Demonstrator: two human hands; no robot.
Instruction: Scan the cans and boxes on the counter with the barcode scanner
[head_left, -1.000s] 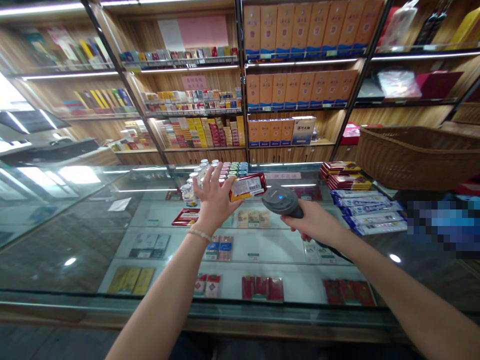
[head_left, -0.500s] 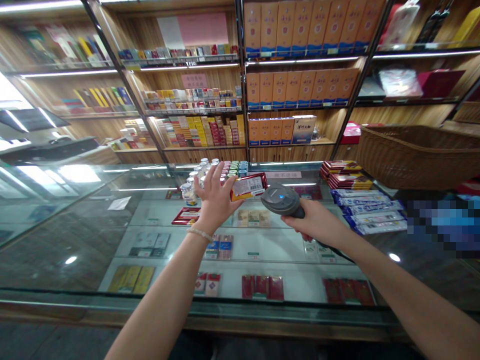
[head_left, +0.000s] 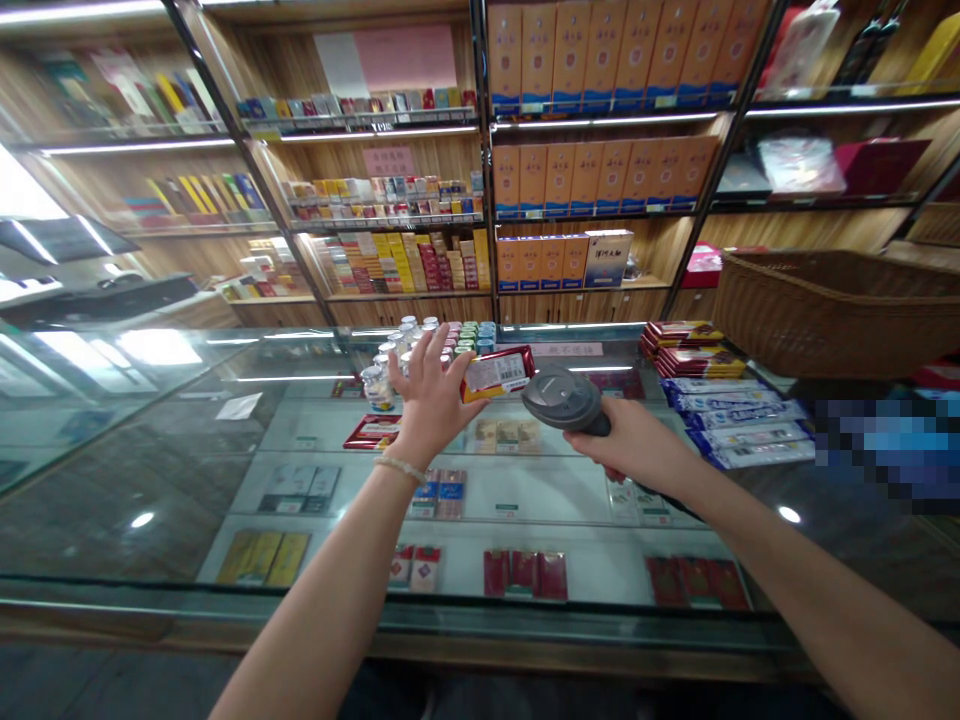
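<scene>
My left hand (head_left: 435,385) grips a red and yellow snack packet (head_left: 499,373) by its left end, between thumb and fingers, with the other fingers spread. The packet's printed back with a barcode faces me, above the glass counter (head_left: 555,480). My right hand (head_left: 637,445) is wrapped round the handle of a dark grey barcode scanner (head_left: 562,398). The scanner's head points left and sits close to the packet's right end. Under my left wrist, another red packet (head_left: 371,432) lies on the glass.
White-capped jars (head_left: 376,388) and small coloured tubs stand behind my left hand. To the right lie stacked red packets (head_left: 694,360), blue-and-white packets (head_left: 739,415) and a wicker basket (head_left: 832,310). Shelves of boxes (head_left: 600,180) line the back. Cigarette packs (head_left: 525,573) show beneath the glass.
The blue light on top of the scanner has gone out. Both hands, the packet and the scanner are almost where they were.
</scene>
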